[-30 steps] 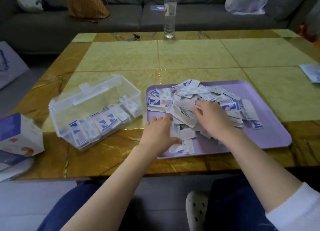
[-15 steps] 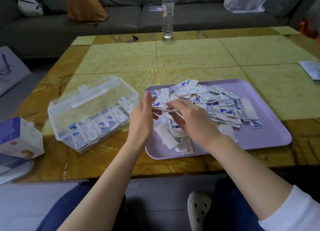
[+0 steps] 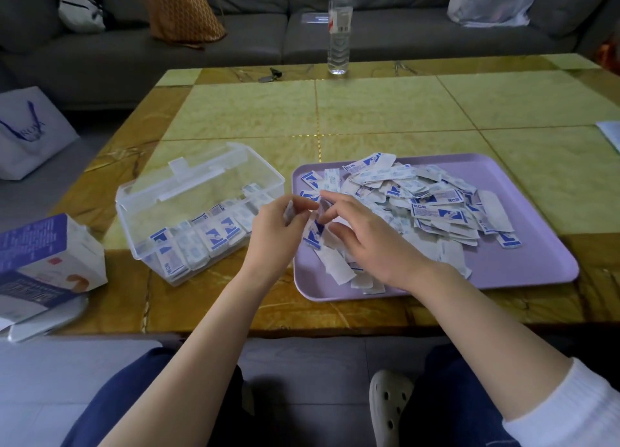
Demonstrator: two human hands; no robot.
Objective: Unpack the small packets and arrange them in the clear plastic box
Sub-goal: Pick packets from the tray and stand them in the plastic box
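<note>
Closest in, blue trouser legs and a white clog (image 3: 389, 409). At the worktop (image 3: 385, 111) near side, left hand (image 3: 278, 235) has its grip curled round a thin stack of packets (image 3: 288, 211), right hand (image 3: 369, 245) grip pinching a single packet (image 3: 323, 208) right beside it, both over the left end of the purple tray (image 3: 523, 265). A loose pile of packets (image 3: 422, 205) covers the tray. The clear plastic box (image 3: 141, 195) sits just left, a row of packets (image 3: 201, 242) standing along its near wall. A water bottle (image 3: 339, 33) at the far edge, grey sofa (image 3: 255, 27) behind
</note>
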